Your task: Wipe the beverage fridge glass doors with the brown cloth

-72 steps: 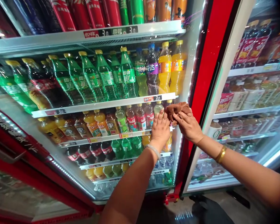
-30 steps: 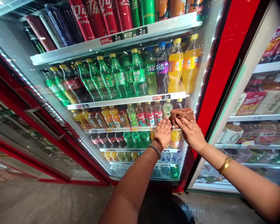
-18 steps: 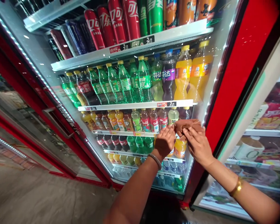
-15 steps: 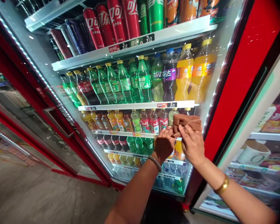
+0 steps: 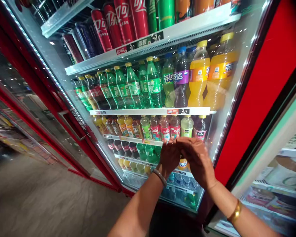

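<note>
My left hand [image 5: 170, 154] and my right hand [image 5: 198, 159] meet in front of the lower shelves of a lit drinks cooler. Between and over their fingers is a folded brown cloth [image 5: 190, 142], blurred and close in colour to the skin, so its edges are hard to tell. Both hands are closed on it, the left at its left end, the right at its right side. Just above the fingers stand a pale green bottle [image 5: 186, 127] and a dark bottle with a pink label [image 5: 200, 128], behind the hands.
Shelves hold red cans [image 5: 123, 24], green bottles [image 5: 135, 85] and orange bottles [image 5: 199, 77]. A red door with a metal handle [image 5: 72, 125] stands at the left, a red frame [image 5: 259, 79] at the right. Beyond that frame is another shelved cabinet. Grey floor [image 5: 54, 200] shows lower left.
The cloth, spread above my right fingers before, now looks bunched and lower. Both hands have drawn together, the right one tilting inward. The view has shifted slightly.
</note>
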`<state>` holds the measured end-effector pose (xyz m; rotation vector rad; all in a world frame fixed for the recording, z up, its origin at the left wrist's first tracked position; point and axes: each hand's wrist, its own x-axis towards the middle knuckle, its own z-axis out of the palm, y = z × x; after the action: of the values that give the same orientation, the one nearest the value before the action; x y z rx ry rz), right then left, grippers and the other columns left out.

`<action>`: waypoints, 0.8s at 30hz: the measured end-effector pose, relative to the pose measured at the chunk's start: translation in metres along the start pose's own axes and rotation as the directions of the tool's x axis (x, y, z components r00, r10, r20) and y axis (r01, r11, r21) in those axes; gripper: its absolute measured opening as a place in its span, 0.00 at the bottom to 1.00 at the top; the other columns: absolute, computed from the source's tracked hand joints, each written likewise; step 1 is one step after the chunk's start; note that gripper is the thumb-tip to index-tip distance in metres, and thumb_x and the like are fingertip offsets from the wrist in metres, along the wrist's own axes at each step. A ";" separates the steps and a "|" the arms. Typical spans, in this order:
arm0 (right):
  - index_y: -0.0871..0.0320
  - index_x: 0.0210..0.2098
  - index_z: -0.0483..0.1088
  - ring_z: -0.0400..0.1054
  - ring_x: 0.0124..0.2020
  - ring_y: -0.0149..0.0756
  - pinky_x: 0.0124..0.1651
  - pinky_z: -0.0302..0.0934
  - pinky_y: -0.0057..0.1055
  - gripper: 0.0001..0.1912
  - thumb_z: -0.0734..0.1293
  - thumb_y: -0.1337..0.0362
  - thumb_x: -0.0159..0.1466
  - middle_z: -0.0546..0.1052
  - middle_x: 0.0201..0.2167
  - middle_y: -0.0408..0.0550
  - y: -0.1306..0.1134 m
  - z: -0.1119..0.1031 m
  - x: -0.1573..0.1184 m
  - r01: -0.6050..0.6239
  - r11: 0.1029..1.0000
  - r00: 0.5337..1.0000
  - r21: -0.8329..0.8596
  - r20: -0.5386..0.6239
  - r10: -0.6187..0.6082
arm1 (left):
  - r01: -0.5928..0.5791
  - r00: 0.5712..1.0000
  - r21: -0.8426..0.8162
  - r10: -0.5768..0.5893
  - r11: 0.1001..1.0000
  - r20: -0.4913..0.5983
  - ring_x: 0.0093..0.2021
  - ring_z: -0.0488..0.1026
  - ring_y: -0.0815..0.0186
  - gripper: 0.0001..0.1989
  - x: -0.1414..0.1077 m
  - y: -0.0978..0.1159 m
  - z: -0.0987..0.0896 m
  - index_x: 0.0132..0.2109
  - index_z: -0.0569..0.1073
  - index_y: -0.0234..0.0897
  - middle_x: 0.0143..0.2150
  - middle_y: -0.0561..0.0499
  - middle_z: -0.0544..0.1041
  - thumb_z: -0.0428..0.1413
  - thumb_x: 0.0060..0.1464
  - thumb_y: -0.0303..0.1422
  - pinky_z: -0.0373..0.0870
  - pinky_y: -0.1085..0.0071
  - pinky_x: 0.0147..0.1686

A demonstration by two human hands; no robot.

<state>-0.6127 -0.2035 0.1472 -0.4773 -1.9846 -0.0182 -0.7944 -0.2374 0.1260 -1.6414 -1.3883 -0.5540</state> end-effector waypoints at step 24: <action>0.56 0.76 0.50 0.62 0.68 0.58 0.63 0.64 0.60 0.34 0.58 0.67 0.71 0.64 0.66 0.69 -0.063 0.074 0.011 -0.268 0.721 0.963 -0.639 -0.147 0.227 | -0.313 0.933 -0.344 0.355 0.885 0.063 0.79 0.46 0.65 0.28 -0.008 -0.098 -0.026 0.72 0.65 0.34 0.80 0.55 0.48 0.43 0.68 0.25 0.45 0.63 0.79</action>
<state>-0.7022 -0.2416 0.1359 -1.1864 -1.7975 -0.5770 -0.8835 -0.2658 0.1654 -2.1663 -1.0988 -0.5034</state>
